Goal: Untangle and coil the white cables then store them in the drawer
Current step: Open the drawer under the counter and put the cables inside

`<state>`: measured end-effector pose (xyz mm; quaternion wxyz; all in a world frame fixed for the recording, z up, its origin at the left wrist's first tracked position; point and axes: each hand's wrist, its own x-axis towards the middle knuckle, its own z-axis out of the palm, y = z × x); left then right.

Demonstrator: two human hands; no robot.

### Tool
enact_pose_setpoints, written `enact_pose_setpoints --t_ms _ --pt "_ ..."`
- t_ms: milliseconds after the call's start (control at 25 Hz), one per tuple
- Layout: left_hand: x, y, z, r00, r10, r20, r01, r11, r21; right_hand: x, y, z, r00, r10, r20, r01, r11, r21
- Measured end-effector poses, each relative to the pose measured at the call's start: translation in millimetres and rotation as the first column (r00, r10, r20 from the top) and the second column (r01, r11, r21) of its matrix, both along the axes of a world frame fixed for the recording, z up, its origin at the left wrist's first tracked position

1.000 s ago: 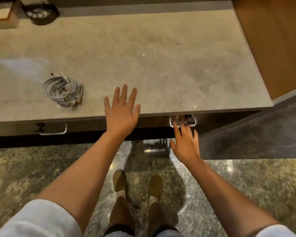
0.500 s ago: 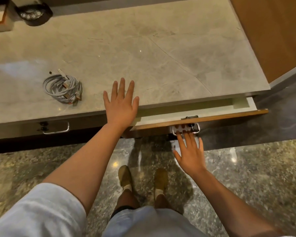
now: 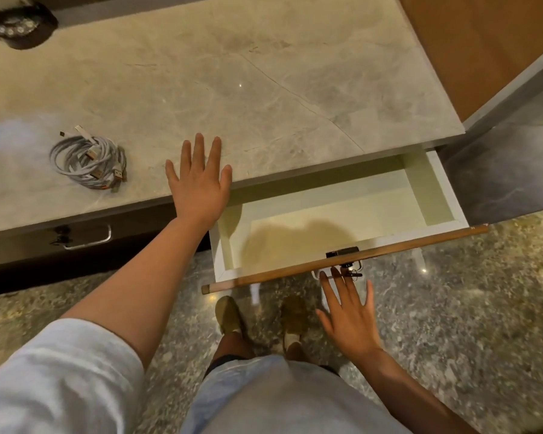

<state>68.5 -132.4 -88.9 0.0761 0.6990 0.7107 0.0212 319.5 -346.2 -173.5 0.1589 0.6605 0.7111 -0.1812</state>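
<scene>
White cables [image 3: 88,162] lie coiled on the bench [image 3: 264,89], left of your flat, spread left fingers [image 3: 198,151]. Right fingers [image 3: 347,286], spread, touch the open drawer [image 3: 445,189] handle. Next: carry the coil in.

Open drawer [image 3: 445,195], coiled white cables [image 3: 88,161], countertop [image 3: 264,89]

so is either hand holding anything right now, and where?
Nothing held. Left hand lies flat on the countertop; right hand is open, fingertips at the drawer handle. Coiled cables untouched.

Coiled white cables [image 3: 88,162] on countertop; drawer [image 3: 336,220] open.
</scene>
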Motion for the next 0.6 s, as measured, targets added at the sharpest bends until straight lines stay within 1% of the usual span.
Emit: enact_pose_setpoints --t_ms 280,400,440,520,600 --pt "0 1 2 1.000 0.002 0.011 -0.002 1.000 -0.011 -1 -6 15 0.999 0.012 -0.034 -0.013 0.999 -0.037" --pt "-14 8 12 0.997 -0.075 -0.025 0.075 0.997 0.008 1 3 37 0.998 0.004 -0.058 -0.009 0.997 -0.080" --pt "-22 12 16 0.992 -0.123 -0.031 0.124 0.992 0.004 2 7 47 0.994 0.005 -0.106 -0.014 0.996 -0.091" --pt "-37 19 18 0.979 -0.202 -0.035 0.202 0.979 -0.018 -1 19 79 0.965 0.015 -0.262 -0.051 0.990 -0.129" --pt "-46 20 14 0.978 -0.208 -0.019 0.207 0.978 -0.033 -2 43 119 0.906 0.038 -0.421 -0.136 0.969 -0.207"
